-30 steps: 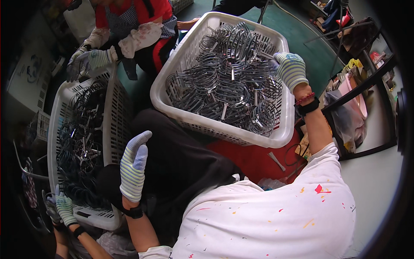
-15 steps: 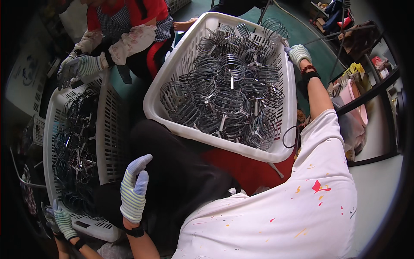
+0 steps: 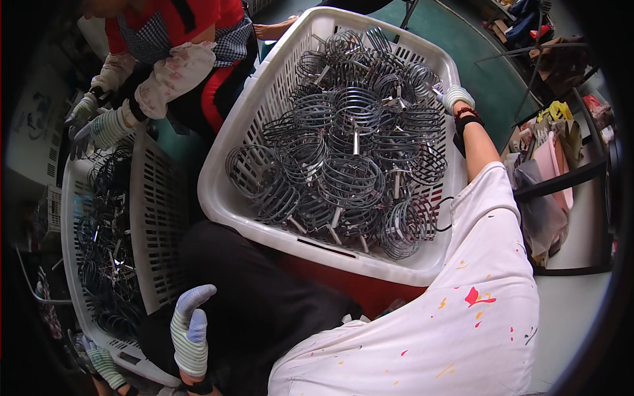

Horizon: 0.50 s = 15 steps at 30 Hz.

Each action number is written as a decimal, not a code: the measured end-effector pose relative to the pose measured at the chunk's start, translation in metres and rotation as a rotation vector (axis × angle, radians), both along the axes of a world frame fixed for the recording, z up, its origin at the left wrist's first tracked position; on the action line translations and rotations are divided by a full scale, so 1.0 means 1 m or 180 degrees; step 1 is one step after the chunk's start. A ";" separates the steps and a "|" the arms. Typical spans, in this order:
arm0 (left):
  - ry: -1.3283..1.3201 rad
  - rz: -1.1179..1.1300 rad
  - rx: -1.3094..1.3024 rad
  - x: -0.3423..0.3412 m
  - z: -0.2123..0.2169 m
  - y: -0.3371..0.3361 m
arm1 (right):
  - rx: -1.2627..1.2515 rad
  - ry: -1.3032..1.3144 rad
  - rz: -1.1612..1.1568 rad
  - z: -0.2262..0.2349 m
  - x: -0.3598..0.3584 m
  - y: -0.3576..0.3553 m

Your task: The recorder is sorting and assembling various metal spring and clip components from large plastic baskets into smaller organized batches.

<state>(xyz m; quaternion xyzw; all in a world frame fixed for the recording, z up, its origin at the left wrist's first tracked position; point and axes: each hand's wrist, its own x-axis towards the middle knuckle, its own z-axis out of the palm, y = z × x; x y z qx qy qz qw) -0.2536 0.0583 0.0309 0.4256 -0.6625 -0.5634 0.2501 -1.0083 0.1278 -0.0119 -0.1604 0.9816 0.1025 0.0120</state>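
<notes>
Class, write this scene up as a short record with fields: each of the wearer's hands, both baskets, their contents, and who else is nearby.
Left hand: gloved in striped knit, open, raised, holding nothing
Right hand: similarly gloved, at the right rim of the large basket; grip unclear
Large basket: white slotted plastic
Contents: heaped grey metal wire-ring pieces
Left basket: white slotted plastic, holding dark wire pieces
Nearby: person in red top, gloved hands at its far end; another person's gloved hands at its near end
</notes>
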 end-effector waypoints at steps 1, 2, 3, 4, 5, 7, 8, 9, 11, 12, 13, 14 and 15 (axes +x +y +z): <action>0.0035 0.0043 0.0012 -0.003 -0.001 0.000 | 0.0016 0.0008 -0.0008 -0.006 -0.005 0.000; 0.0037 0.0045 -0.0005 -0.003 -0.002 0.000 | 0.0150 -0.0009 -0.0009 -0.013 -0.008 0.001; 0.0054 0.0032 0.0008 -0.001 -0.005 0.000 | 0.0281 -0.0023 -0.0013 -0.016 -0.012 0.003; 0.0044 0.0070 0.0019 0.002 -0.006 0.000 | 0.0376 -0.0077 -0.0007 -0.020 -0.005 0.000; 0.0037 0.0108 0.0026 0.003 -0.006 0.001 | 0.0388 -0.0090 0.0061 -0.021 -0.003 0.001; 0.0003 0.0110 0.0016 -0.001 -0.005 0.001 | 0.0423 -0.0190 0.0075 -0.016 0.000 0.001; 0.0032 0.0113 0.0012 -0.002 -0.004 0.001 | 0.0420 -0.0190 0.0064 -0.014 0.002 0.003; 0.0063 0.0114 0.0006 -0.003 -0.004 0.001 | 0.0385 -0.0185 0.0072 -0.012 0.005 0.005; 0.0076 0.0036 0.0010 -0.005 -0.004 -0.002 | 0.0347 -0.0153 0.0048 -0.011 -0.003 0.016; 0.0078 -0.0026 0.0016 -0.006 -0.004 -0.003 | 0.0335 -0.0145 0.0039 -0.011 -0.009 0.023; 0.0073 -0.0014 0.0006 -0.005 -0.002 -0.002 | 0.0319 -0.0159 0.0068 -0.012 -0.007 0.022; 0.0062 -0.0040 -0.0009 -0.003 -0.001 0.000 | 0.0309 -0.0164 0.0083 -0.012 -0.005 0.020; 0.0046 -0.0058 -0.0025 0.000 0.001 0.002 | 0.0244 -0.0156 0.0098 -0.014 -0.001 0.016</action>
